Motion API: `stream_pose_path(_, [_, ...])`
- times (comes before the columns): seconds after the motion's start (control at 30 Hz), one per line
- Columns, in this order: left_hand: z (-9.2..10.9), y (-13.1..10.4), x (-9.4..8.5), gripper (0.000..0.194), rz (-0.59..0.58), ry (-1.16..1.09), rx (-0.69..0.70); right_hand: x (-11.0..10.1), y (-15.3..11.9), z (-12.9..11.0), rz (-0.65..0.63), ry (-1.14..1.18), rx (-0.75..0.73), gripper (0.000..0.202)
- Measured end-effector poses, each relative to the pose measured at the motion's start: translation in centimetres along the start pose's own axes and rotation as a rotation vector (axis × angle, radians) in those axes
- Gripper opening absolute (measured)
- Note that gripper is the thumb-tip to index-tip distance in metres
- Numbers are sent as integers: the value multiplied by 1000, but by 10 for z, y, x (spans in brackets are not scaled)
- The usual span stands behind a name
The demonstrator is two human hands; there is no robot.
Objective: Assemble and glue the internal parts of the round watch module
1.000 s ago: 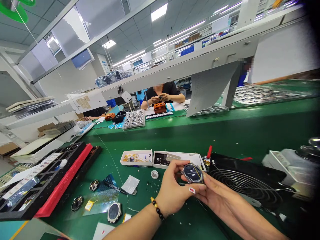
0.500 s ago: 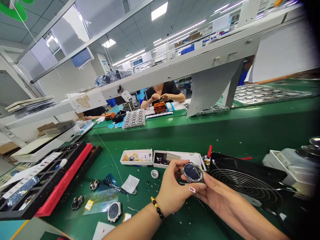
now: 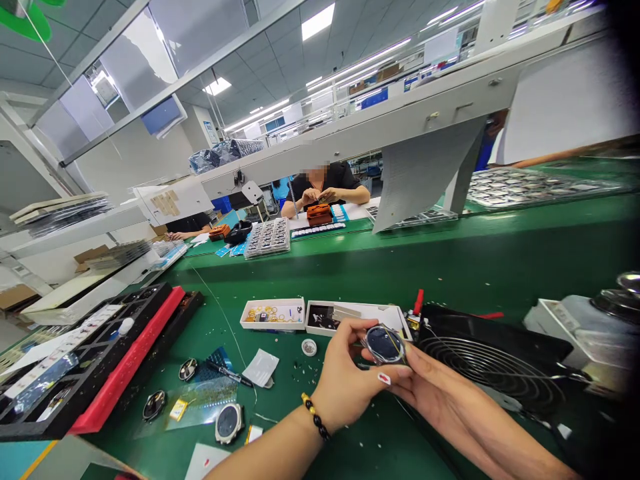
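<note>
"Watch [image 3: 385,345] first: where was it?"

"Up above the green bench [image 3: 345,273], between the two hands, its dark screen tilted toward the camera."

"And the grip?"

"The left hand [image 3: 347,377] pinched it from the left, forefinger at the upper rim, thumb along the lower side. A white sticker [image 3: 384,379] with a red mark sat on that thumb, and a beaded bracelet [image 3: 315,417] circled the wrist. The right hand [image 3: 425,380] pressed its fingertips to the lower right edge; I couldn't tell how its hidden fingers lay."

"What was near?"

"A white box [image 3: 273,327] of yellow rings and a longer box [image 3: 375,313] stood beyond the hands, a black fan [image 3: 490,373] to the right. Another watch [image 3: 229,424] lay on the bench, left of the bracelet."

"Anyone opposite?"

"A person [image 3: 327,183] in a black top, both hands raised together."
</note>
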State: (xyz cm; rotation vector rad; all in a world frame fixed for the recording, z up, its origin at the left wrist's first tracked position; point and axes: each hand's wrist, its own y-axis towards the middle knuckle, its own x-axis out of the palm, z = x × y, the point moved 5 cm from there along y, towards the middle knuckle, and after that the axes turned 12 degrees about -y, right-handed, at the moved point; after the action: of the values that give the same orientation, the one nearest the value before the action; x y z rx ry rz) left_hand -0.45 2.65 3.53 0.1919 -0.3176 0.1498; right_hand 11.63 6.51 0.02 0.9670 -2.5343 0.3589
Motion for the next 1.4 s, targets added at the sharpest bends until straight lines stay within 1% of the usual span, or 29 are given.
stream_pose_path(0.23, [0, 0, 0, 75, -9, 8, 3, 4, -2, -2, -12, 18, 16, 45])
stream_pose_path(0.63, [3, -1, 3, 75, -8, 15, -11, -5, 0, 5, 36, 33, 0, 44])
stream_pose_path(0.77, [2, -1, 3, 75, -3, 20, -10, 0, 0, 3, -13, 34, -13, 43])
stream_pose_path(0.9, [2, -1, 2, 74, -16, 32, 0, 0, -1, 2, -9, 45, -17, 41])
stream_pose_path(0.97, [2, -1, 2, 72, -20, 40, 5, 2, -1, 1, -37, 53, -30, 38])
stream_pose_path(1.07, [3, -2, 3, 69, -26, 52, 3, 6, -4, -3, -81, 67, -49, 35])
stream_pose_path(1.2, [2, -3, 4, 63, -50, 71, -4, 10, -8, -8, -108, 51, -96, 34])
stream_pose_path(1.4, [-1, -2, 3, 56, -66, 102, -18, 13, -10, -9, -163, 47, -140, 32])
